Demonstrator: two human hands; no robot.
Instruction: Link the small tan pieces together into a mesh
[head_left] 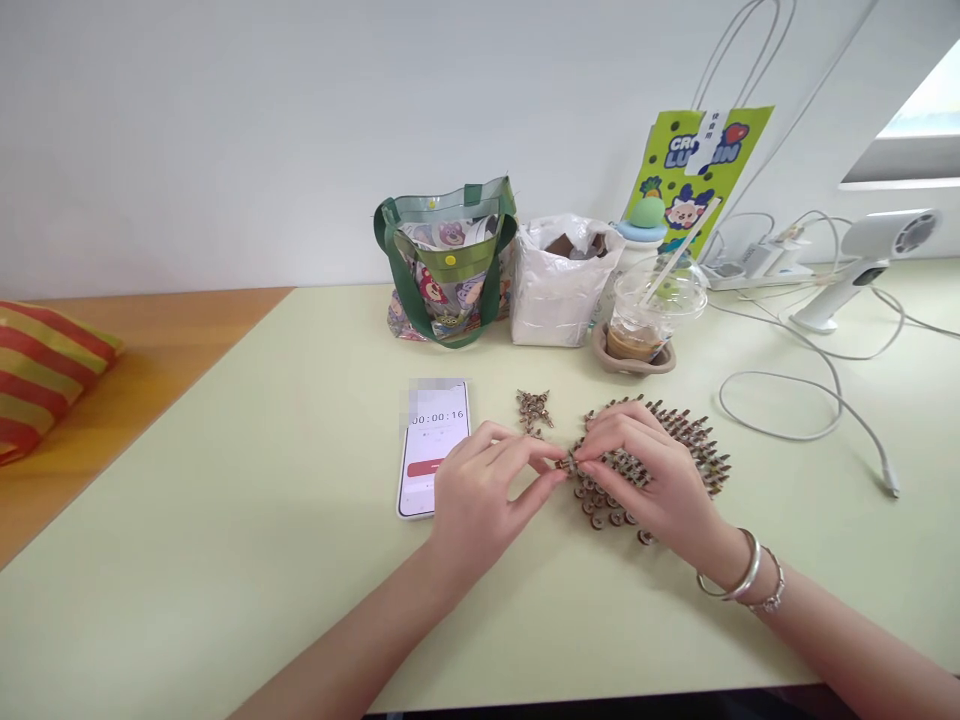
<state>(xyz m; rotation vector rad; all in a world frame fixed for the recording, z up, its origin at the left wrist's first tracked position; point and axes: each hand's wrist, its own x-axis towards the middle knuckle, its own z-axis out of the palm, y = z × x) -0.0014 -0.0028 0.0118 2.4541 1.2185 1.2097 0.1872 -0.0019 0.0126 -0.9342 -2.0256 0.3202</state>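
Note:
My left hand and my right hand meet at fingertip height, both pinching one small brown metal part between thumb and index finger. Its details are partly covered by the fingers. Beneath and behind my right hand spreads a dense group of similar small parts, with round bases and thin upright stems. A smaller loose heap of such parts lies just beyond my left fingertips. Beside my left hand a white phone lies face up, showing a timer, its lower right corner hidden by the hand.
Along the wall stand a clear bag with green straps, a white plastic bag, a drink cup in a brown holder and a green paper bag. A cable and a handheld fan are at right.

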